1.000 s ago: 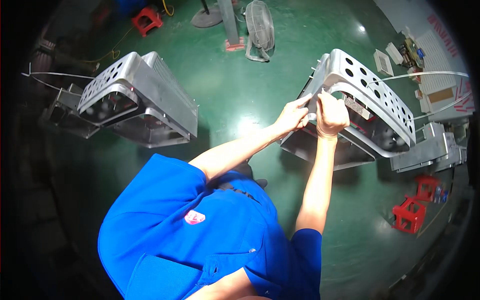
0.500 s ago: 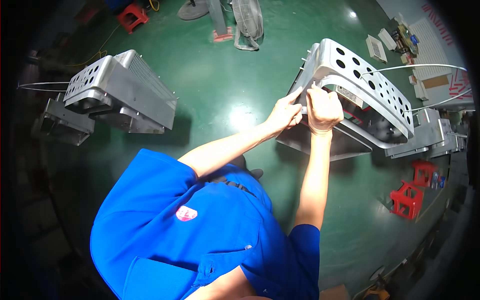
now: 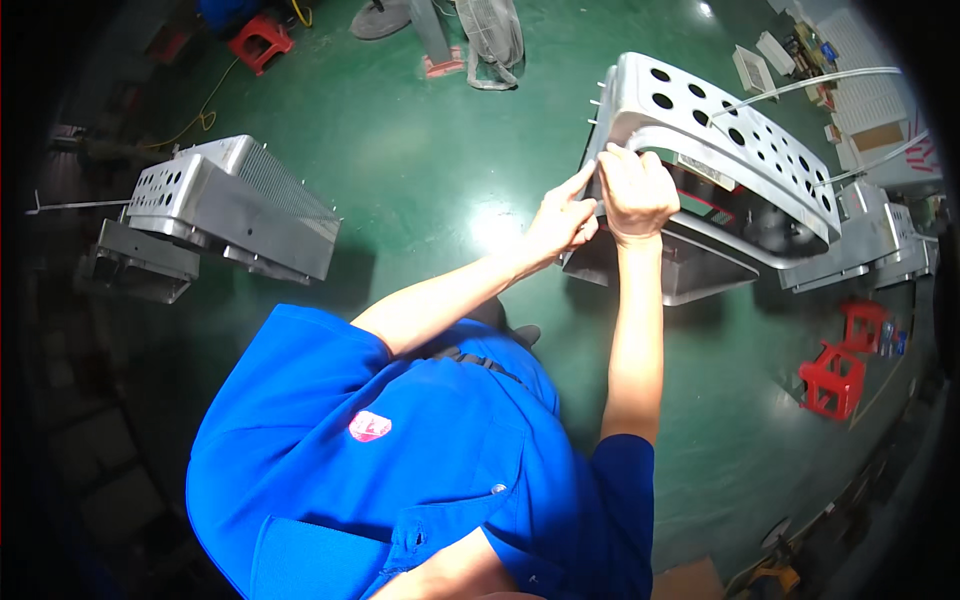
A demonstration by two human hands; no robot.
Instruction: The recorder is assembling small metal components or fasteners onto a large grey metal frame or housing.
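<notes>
Silver metal lies under both hands: the left hand [image 3: 563, 222] has its index finger stretched to the side wall of a perforated housing [image 3: 690, 140], the other fingers loosely curled, while the right hand [image 3: 638, 195] is closed in a fist at the corner of the opening. Whether anything is pinched inside that fist cannot be told. The step in hand looks like close fingerwork on this edge, and the next move seems to call for a steady brace from the left while the right works along the rim. From the hands the housing stretches away to the right, pale rods [image 3: 800, 84] rising from its holed top, from which it appears to hang. Beyond it stand more housings [image 3: 850, 240]; well left of the hands is a similar housing [image 3: 250, 205]. Red stools [image 3: 833, 382] sit to the right, nearer the body.
</notes>
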